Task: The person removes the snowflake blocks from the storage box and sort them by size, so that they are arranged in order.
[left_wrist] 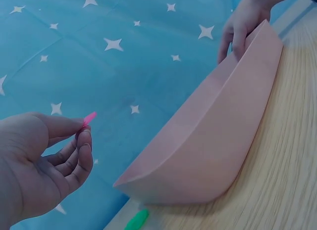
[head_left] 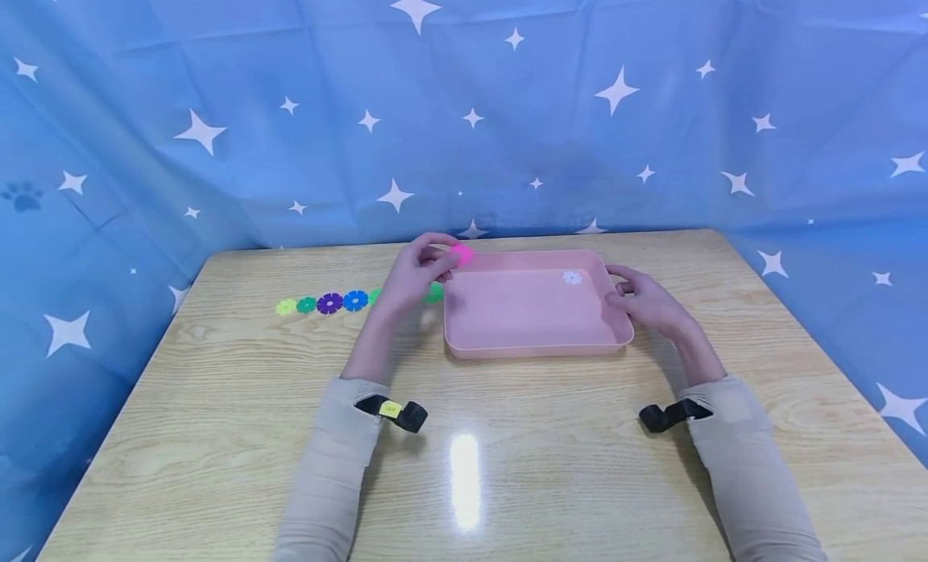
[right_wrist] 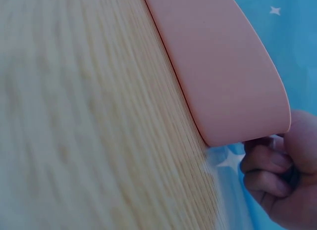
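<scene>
In the head view my left hand (head_left: 416, 274) is at the left end of a shallow pink tray (head_left: 536, 352). Between thumb and fingertip it pinches a bright pink flower-shaped disc (head_left: 461, 254), which appears edge-on as a thin pink disc (left_wrist: 89, 118) in the left wrist view, held above the table. My right hand (head_left: 648, 300) grips the tray's right wall, thumb on the inner side and fingers curled outside. Inside the tray, toward the back right, lies a white flower disc (head_left: 572, 278).
Left of the tray a row of flower discs lies on the wooden table (head_left: 217, 433): yellow-green (head_left: 286, 307), green (head_left: 307, 304), purple (head_left: 329, 303), blue (head_left: 355, 300), and more green partly behind my left hand. A blue starred curtain (head_left: 464, 103) hangs behind the table.
</scene>
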Motion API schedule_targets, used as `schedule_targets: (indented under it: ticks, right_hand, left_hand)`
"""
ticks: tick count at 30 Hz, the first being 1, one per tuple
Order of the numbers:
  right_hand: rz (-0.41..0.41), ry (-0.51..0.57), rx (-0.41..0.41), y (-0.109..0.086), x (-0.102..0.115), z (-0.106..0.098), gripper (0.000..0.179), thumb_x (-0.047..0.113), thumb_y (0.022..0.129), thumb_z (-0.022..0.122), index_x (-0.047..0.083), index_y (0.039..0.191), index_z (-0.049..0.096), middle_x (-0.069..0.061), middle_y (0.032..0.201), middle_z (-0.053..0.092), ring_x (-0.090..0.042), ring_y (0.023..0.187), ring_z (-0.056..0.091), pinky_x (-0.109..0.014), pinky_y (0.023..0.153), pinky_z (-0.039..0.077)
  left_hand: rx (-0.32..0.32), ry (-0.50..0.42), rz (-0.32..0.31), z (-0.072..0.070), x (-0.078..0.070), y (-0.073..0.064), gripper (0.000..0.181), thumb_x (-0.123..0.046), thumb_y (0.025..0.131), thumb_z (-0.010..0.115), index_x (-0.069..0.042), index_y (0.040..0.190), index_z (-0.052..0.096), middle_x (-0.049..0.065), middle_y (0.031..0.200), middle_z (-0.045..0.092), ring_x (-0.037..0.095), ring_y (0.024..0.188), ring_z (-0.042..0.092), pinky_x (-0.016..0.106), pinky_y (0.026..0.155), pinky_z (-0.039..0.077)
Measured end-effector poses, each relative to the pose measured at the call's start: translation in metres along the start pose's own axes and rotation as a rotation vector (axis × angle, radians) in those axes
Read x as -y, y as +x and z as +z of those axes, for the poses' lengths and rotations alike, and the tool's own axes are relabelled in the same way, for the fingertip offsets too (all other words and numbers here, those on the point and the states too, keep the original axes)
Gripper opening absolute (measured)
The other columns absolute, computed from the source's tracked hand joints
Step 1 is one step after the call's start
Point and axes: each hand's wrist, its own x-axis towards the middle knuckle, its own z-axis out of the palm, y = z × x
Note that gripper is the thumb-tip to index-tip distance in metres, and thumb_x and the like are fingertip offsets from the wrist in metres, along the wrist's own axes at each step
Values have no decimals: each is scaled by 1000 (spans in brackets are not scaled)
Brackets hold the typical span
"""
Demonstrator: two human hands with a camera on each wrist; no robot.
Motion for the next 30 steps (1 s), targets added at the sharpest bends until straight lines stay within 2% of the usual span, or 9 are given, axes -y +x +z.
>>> schedule_targets:
  ticks: [2, 5, 9, 22, 30]
  right_hand:
    - [-1, -5, -2, 0, 0, 0, 64, 12, 104, 52, 1, 159, 21, -14, 95, 47, -15, 68, 46, -28, 60, 39]
    - [-1, -7, -4, 0, 0, 0, 64, 12, 104, 52, 1, 159, 21, -15, 95, 47, -16, 69, 47, -28, 61, 40]
    - [3, -7, -2, 0, 0, 0, 66, 12, 104, 53, 2, 159, 20, -15, 96, 48, -16, 70, 48, -28, 62, 41]
    - [18, 9, 6, 3, -6, 0, 67, 13, 104, 53, 2, 160, 18, -14, 98, 49, -15, 70, 48, -29, 62, 42]
    - [2, -4, 1, 1, -3, 0, 66, 13, 104, 53, 1, 159, 19, -14, 95, 47, -15, 68, 47, -28, 62, 41]
  left_hand:
    - [-12, 4, -2, -7, 1, -2, 27, -21, 100, 66, -11, 125, 65, 20, 108, 65, 31, 90, 63, 53, 92, 52]
    - [-29, 8, -1, -18, 5, -4, 27, -19, 101, 65, -8, 126, 64, 18, 106, 64, 40, 95, 62, 55, 93, 51]
    - [-51, 26, -1, -35, 9, -9, 29, -17, 101, 64, -5, 128, 62, 20, 105, 63, 47, 99, 59, 51, 91, 52]
    - [-124, 97, -72, -91, 26, -28, 36, -20, 102, 63, -4, 133, 59, 26, 115, 61, 35, 98, 64, 52, 95, 51]
    - [-179, 193, -143, -122, 36, -45, 38, -25, 102, 62, -7, 136, 57, 24, 118, 61, 35, 100, 63, 38, 85, 55]
